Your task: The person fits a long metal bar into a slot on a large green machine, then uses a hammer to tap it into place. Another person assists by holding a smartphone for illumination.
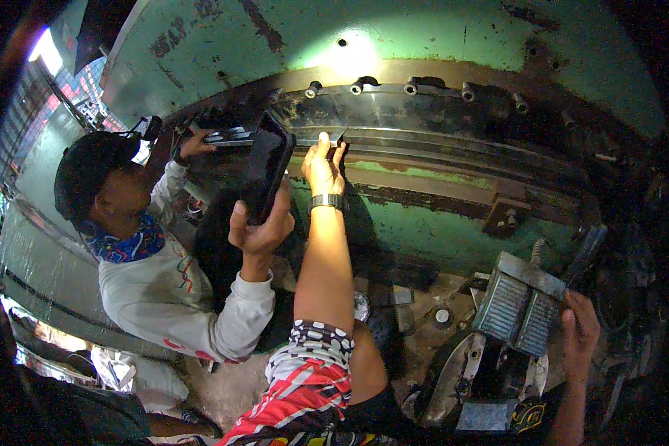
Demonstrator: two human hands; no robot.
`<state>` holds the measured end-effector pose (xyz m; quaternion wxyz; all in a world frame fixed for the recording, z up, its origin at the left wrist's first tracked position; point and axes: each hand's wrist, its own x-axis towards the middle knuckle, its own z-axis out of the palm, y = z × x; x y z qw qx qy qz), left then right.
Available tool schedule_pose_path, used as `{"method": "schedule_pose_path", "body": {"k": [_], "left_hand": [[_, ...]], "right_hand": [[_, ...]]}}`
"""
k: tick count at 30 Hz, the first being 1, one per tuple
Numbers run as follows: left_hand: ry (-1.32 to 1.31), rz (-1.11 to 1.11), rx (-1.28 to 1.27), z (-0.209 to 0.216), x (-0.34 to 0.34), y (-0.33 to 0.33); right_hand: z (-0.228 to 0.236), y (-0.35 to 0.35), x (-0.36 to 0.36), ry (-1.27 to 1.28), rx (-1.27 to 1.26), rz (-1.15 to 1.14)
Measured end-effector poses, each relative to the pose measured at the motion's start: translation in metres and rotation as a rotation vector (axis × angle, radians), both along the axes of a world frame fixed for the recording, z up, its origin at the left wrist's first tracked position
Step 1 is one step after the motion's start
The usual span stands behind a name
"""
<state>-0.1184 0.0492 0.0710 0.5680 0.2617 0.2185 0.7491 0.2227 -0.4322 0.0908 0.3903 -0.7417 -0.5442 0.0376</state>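
Observation:
My left hand [324,165], with a dark watch at its wrist, reaches up to the long metal bed of a green machine. Its thumb and fingers pinch the end of a thin metal strip [302,140] lying along that bed. At the lower right, my right hand [580,327] grips the right edge of a grey double foot pedal [514,312] with ridged treads. Its fingertips are partly hidden there. To my left, a co-worker's left hand [196,144] touches the strips farther along. The co-worker's right hand [266,227] holds up a black phone-like device [266,167].
The co-worker [178,275], in a cap and pale long sleeves, sits close on my left. Several bolts [410,89] stick out above the bed. A bracket [507,215] juts from the machine's lower green face, and a flexible conduit [537,251] runs from the pedal.

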Motion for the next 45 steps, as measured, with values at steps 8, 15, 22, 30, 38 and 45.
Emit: {"method": "schedule_pose_path", "body": {"k": [8, 15, 22, 30, 38, 45], "left_hand": [[0.004, 0.039, 0.006, -0.003, -0.001, 0.003], [-0.033, 0.023, -0.041, 0.003, 0.000, 0.000], [-0.076, -0.105, -0.090, 0.007, 0.011, 0.004], [-0.010, -0.128, -0.006, -0.014, -0.031, 0.027], [-0.068, -0.005, -0.086, 0.001, 0.010, 0.003], [-0.061, 0.000, -0.110, 0.006, 0.005, -0.004]], "right_hand": [[-0.017, -0.031, 0.021, -0.135, -0.125, -0.213], [-0.046, -0.070, -0.006, 0.452, -0.177, -0.271], [-0.028, -0.049, -0.045, 0.555, -0.220, 0.005], [0.016, 0.035, -0.079, -0.637, -0.268, 0.530], [-0.017, 0.021, -0.095, -0.669, -0.352, 0.443], [-0.007, 0.016, -0.096, -0.648, -0.362, 0.433]]}}
